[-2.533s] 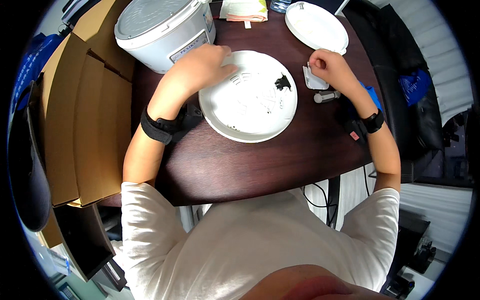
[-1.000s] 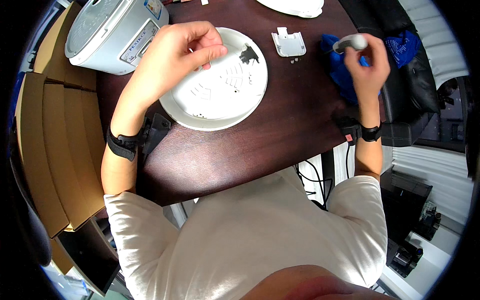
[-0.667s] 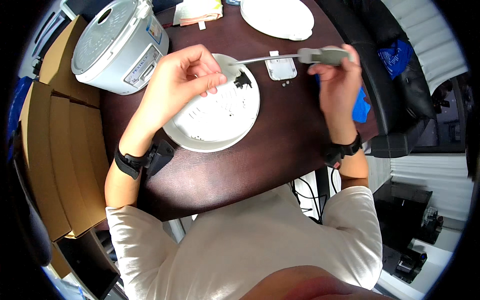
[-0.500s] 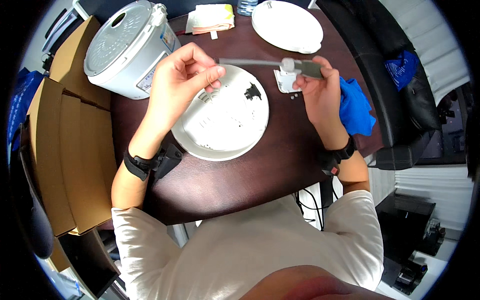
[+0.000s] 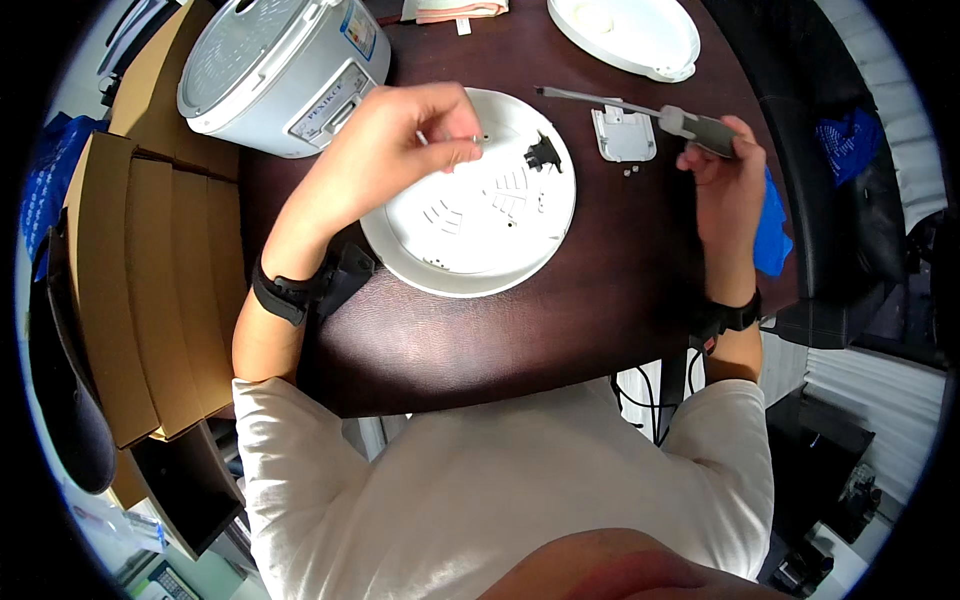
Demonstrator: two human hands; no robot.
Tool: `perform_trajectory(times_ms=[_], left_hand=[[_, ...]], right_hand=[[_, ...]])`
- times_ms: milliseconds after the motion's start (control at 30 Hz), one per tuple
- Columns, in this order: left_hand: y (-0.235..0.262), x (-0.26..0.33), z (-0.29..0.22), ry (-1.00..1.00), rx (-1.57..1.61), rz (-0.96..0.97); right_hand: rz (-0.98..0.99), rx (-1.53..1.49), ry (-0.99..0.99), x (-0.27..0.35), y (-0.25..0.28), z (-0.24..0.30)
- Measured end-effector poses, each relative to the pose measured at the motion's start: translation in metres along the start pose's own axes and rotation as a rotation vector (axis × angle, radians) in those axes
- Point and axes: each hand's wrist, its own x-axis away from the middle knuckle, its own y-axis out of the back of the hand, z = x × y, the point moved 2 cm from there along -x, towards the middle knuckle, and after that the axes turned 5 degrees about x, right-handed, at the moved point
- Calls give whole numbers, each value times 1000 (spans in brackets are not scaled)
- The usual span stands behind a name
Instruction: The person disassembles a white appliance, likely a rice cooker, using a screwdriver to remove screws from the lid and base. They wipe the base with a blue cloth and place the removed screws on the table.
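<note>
My right hand (image 5: 727, 170) grips a screwdriver (image 5: 712, 134) by its dark grey handle, with the long shaft pointing left over the table. My left hand (image 5: 425, 135) pinches a tiny screw-like piece (image 5: 483, 139) between thumb and fingers, above a round white plastic cover (image 5: 470, 205). Slots and small holes mark this shallow cover, which lies on the table. A black plastic part (image 5: 543, 153) is at its right side. Several tiny dark bits show near its lower rim. Just right of the cover lies a small whitish plate (image 5: 625, 137), with little pale pieces (image 5: 630, 171) below it.
A white rice cooker (image 5: 290, 85) stands at the back left, beside cardboard boxes (image 5: 150, 290). A white oval lid (image 5: 635, 35) and a folded cloth (image 5: 455, 9) lie along the far side. Blue fabric (image 5: 773, 230) is at the right edge of the brown table (image 5: 470, 350).
My right hand and the screwdriver have moved right, so the tip is now away from my left hand. The left hand has shifted right over the cover, and the view has moved.
</note>
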Motion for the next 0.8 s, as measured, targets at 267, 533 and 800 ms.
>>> perform_trajectory(times_ms=[267, 533, 800], left_hand=[[1, -16, -21, -61, -373, 137], [-19, -66, -9, -76, -527, 206], [-32, -72, 11, 26, -560, 161]], right_hand=[[-33, 337, -77, 57, 64, 26], [-6, 490, -61, 107, 82, 14], [272, 1240, 338, 101, 70, 15]])
